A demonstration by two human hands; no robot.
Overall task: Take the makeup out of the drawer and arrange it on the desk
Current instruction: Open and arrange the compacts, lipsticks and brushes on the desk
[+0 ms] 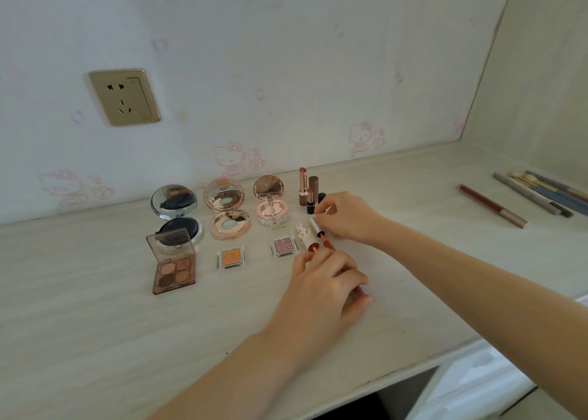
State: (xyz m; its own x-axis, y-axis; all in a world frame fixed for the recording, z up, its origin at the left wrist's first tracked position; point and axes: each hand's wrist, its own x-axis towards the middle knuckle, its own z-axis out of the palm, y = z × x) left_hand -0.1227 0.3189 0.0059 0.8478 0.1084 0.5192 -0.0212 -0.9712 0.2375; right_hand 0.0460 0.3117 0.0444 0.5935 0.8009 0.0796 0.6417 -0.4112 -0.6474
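Left hand (327,279) curled round a red lip-gloss tube (329,246) lying low over the desk (95,340); right hand (346,216) pinching the pale cap with its applicator wand (318,227), tip close to the tube's mouth. Presumably held apart so as to display the tube uncapped, matching the neighbouring items, or about to be re-seated; cannot be told which. Behind, in a row against the wall: silver cushion compact (175,213), rose-gold compact (226,209) and smaller pink compact (270,201), all propped open, mirrors upright. In front: brown four-pan eyeshadow palette (173,268), orange single shadow (229,257), pink glitter single shadow (283,246). Uncapped lipsticks (306,190) standing just behind the right hand. Far right, well apart: lip pencil (493,205) and a bundle of brushes (547,193). Grouping by type suggests deliberate display. Small print on the pink compact's base too small to read; no brand legible. Cartoon-cat wallpaper and wall socket (124,96) above.
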